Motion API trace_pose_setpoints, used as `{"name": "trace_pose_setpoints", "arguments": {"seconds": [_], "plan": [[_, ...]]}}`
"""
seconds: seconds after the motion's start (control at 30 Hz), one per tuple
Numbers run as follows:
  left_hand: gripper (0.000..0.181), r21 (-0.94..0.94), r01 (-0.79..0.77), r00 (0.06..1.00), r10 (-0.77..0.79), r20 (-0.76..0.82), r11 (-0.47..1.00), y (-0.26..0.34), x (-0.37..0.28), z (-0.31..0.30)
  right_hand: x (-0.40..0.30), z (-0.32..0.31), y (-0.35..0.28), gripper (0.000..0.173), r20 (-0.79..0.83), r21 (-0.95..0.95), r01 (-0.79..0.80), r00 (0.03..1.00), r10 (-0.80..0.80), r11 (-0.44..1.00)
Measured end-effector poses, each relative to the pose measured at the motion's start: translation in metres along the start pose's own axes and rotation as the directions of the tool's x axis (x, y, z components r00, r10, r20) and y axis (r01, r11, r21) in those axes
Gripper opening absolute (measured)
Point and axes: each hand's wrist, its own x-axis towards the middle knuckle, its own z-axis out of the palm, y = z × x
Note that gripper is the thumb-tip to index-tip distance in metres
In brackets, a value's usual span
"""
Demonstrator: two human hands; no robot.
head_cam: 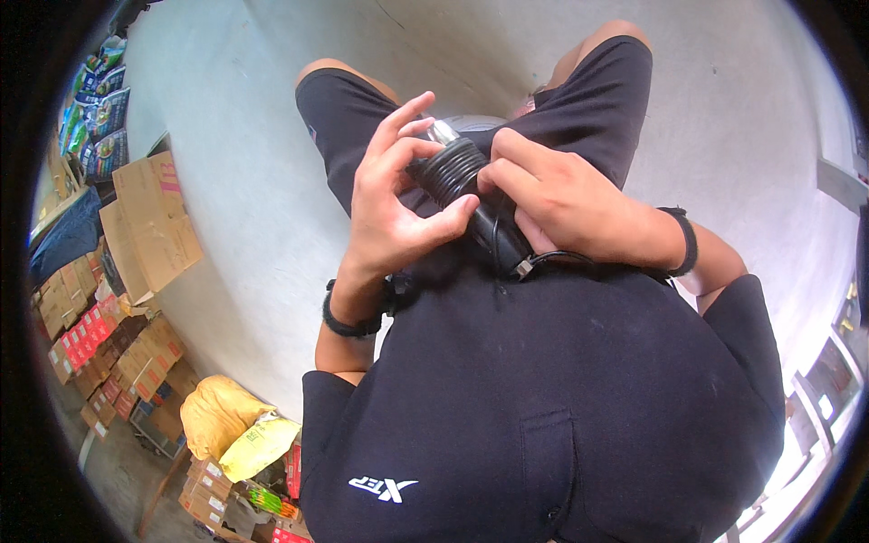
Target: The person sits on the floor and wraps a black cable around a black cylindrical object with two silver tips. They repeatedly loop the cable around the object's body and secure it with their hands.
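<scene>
A black cylindrical device (pixel 499 227) with a silver metal tip (pixel 442 132) is held at a tilt over my lap. Black cord (pixel 456 170) is wound in several tight turns around its upper part. My left hand (pixel 400 197) curls about the wound end, forefinger near the tip and thumb on the near side. Fingers bent, my right hand (pixel 560 193) grips the device and cord from the other side; its fingertips are partly hidden. A small metal-ended plug (pixel 523 267) on the cord hangs at the lower end, close to my shirt.
Pale floor (pixel 244 170) surrounds my seat. To the left are an opened cardboard box (pixel 153 224), stacked cartons (pixel 146 360) and printed bags (pixel 102 115). A yellow sack (pixel 220 414) lies at lower left. A pale-framed structure (pixel 815 414) stands at the right rim.
</scene>
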Motion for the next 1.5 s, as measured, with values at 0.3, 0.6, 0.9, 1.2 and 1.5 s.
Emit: {"name": "trace_pose_setpoints", "arguments": {"seconds": [0.3,0.6,0.9,1.2,1.5], "plan": [[0.035,0.117,-0.102,0.995,0.101,0.007,0.988,0.013,0.005,-0.009,-0.008,-0.002,-0.013,0.037,-0.079,-0.292,0.067,0.992,-0.094,0.954],[0.083,-0.133,-0.15,0.986,0.158,0.047,0.98,0.008,0.014,-0.006,-0.009,-0.001,-0.011,0.032,-0.059,-0.008,0.074,0.996,-0.074,0.997],[0.08,-0.257,0.042,0.952,0.04,0.304,0.965,-0.015,0.022,-0.012,-0.008,0.0,-0.006,0.038,0.027,0.064,0.038,0.999,-0.04,0.997],[0.069,-0.343,0.032,0.987,0.025,0.16,0.939,-0.03,0.022,-0.015,-0.011,0.003,0.0,0.035,-0.052,0.105,0.164,0.986,-0.159,0.981],[0.044,-0.451,-0.168,0.982,0.111,-0.15,0.876,-0.027,0.018,-0.028,-0.015,0.002,0.037,0.034,0.248,0.893,-0.376,0.869,0.428,0.246]]}}
